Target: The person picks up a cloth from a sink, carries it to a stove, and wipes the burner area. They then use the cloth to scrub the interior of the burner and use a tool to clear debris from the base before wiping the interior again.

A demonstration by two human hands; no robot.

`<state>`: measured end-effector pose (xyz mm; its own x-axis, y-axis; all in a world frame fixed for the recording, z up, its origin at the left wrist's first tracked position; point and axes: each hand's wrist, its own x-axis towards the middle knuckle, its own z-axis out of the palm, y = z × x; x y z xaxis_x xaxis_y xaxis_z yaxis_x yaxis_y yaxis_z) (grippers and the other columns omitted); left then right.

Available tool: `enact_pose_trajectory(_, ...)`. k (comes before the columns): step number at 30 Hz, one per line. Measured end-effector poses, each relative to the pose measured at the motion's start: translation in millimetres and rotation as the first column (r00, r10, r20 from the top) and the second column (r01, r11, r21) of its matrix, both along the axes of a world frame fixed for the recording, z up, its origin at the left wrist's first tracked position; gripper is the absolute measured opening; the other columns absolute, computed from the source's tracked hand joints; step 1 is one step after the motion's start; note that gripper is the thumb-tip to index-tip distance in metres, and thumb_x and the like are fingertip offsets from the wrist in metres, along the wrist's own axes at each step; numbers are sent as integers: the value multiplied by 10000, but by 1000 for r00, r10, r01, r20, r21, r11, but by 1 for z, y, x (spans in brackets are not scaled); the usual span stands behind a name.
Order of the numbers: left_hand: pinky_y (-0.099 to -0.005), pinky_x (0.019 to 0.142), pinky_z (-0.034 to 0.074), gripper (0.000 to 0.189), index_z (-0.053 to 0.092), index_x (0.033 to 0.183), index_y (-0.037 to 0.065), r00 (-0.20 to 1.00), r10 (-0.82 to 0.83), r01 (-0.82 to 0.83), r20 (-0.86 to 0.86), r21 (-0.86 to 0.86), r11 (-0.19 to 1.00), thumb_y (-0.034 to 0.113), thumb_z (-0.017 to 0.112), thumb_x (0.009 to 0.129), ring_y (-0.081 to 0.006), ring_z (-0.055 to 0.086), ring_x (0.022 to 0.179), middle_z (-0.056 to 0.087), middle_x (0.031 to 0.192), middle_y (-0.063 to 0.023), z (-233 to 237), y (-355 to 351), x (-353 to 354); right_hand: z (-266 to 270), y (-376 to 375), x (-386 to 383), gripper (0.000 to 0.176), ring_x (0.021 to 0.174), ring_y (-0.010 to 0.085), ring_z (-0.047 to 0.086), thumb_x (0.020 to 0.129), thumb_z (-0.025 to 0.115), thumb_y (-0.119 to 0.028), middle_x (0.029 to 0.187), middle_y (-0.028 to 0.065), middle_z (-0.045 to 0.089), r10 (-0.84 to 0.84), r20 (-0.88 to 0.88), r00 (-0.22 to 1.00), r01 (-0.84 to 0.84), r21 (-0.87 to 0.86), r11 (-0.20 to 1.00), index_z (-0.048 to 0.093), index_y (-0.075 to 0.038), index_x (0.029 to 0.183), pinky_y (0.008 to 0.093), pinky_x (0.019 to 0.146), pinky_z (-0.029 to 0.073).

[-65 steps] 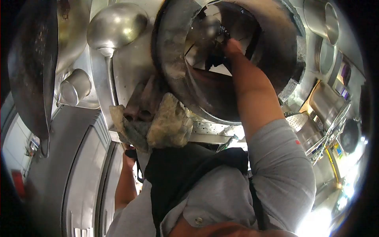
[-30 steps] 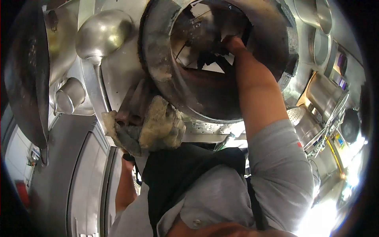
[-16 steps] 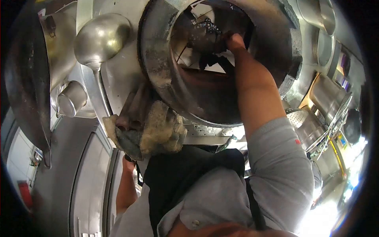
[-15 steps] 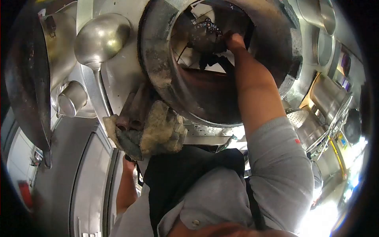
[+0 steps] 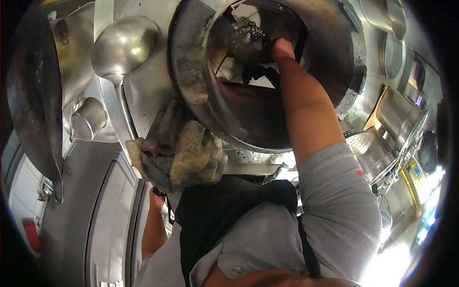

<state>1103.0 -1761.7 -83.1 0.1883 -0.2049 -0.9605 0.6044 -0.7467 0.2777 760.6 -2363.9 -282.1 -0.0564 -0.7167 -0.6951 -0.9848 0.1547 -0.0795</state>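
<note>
My right arm reaches down into a round, soot-dark stove ring [image 5: 196, 91]. At the end of it, my right hand [image 5: 284, 49] looks closed beside a dark burner [image 5: 248, 45] with small holes in its top. What the fingers grip, if anything, is in shadow. Under the ring, pale gaps show around the burner and its dark supports. Low on the left, my left hand [image 5: 156, 198] hangs by the counter's front edge, next to something small and black. Its fingers are mostly hidden under a torn wad of insulation [image 5: 193, 155].
Two rusty pipes [image 5: 165, 131] lie by the insulation. A large metal ladle [image 5: 125, 48] rests on the steel counter left of the ring. Farther left are a metal cup [image 5: 88, 119] and a dark wok [image 5: 36, 95]. A perforated strainer [image 5: 361, 143] and pots [image 5: 399, 112] stand at right.
My right forearm has shifted slightly left, with the hand still at the burner. The left hand stays in about the same place.
</note>
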Motion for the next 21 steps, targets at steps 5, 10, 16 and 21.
enact_pose_trajectory(5,-310,793,430,231,540,1052,-14,991,-94,88,94,71,994,52,447,851,-205,559,866,599,971,-86,15,-24,-3,26,-1,16,322,1072,328,524,820,464,-224,1132,197,552,16,-33,999,-16,4,1000,614,-48,1045,390,899,426)
enact_pose_trajectory(10,-305,812,428,241,542,1058,-4,632,-690,672,353,194,715,80,447,853,-188,556,897,593,993,-76,29,-43,-10,24,-15,0,314,1068,332,530,814,476,-191,1156,184,543,116,-139,983,-112,36,993,602,-45,1061,397,904,427)
enact_pose_trajectory(16,-318,703,472,220,556,1006,-5,993,113,-113,-29,7,994,102,516,818,-187,580,839,607,949,-90,4,19,0,27,-9,-25,333,1052,310,546,808,493,-214,1150,163,556,154,-263,952,-121,138,983,595,-43,1075,383,888,441)
enact_pose_trajectory(21,-309,621,470,163,570,935,-15,1000,4,-4,-7,33,999,67,532,800,-211,598,736,629,864,-111,-15,19,1,-18,-14,-42,359,1024,286,566,786,527,-267,1118,163,574,50,-225,973,-33,78,996,607,-38,1050,372,869,450)
